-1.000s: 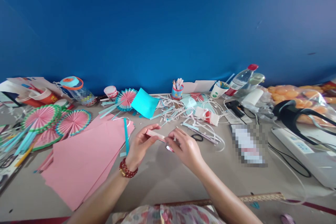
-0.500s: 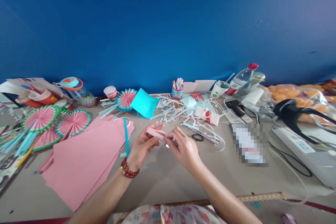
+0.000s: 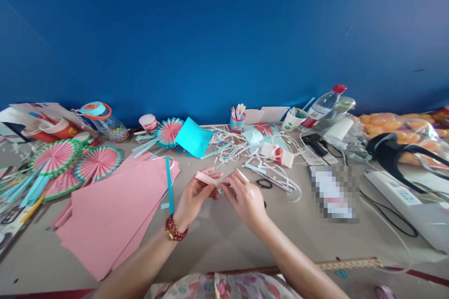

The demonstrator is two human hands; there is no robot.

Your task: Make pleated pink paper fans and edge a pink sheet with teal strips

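Between my hands is a narrow folded strip of pink paper point(image 3: 206, 178), held above the table. My left hand point(image 3: 194, 195), with a red beaded bracelet point(image 3: 174, 229) at the wrist, pinches the strip between thumb and fingers. My right hand point(image 3: 244, 195) is closed at the strip's right end, its fingertips meeting those of the left. A thin pale stick-like thing point(image 3: 242, 175) pokes out past the right fingers; its kind is unclear. Large pink paper sheets point(image 3: 115, 210) lie left of my hands, with a blue paper strip point(image 3: 170, 187) on their right edge.
Pleated paper fans point(image 3: 98, 164) lie at the left. Behind my hands are a turquoise sheet point(image 3: 193, 137), tangled white strips point(image 3: 228, 145) and a pen cup point(image 3: 237, 124). A plastic bottle point(image 3: 321, 106), a blurred-out flat object point(image 3: 333, 194) and a power strip point(image 3: 400, 194) are at the right.
My left hand has shifted slightly right and its fingers have curled closer around the pink strip. Both hands are a little nearer each other.
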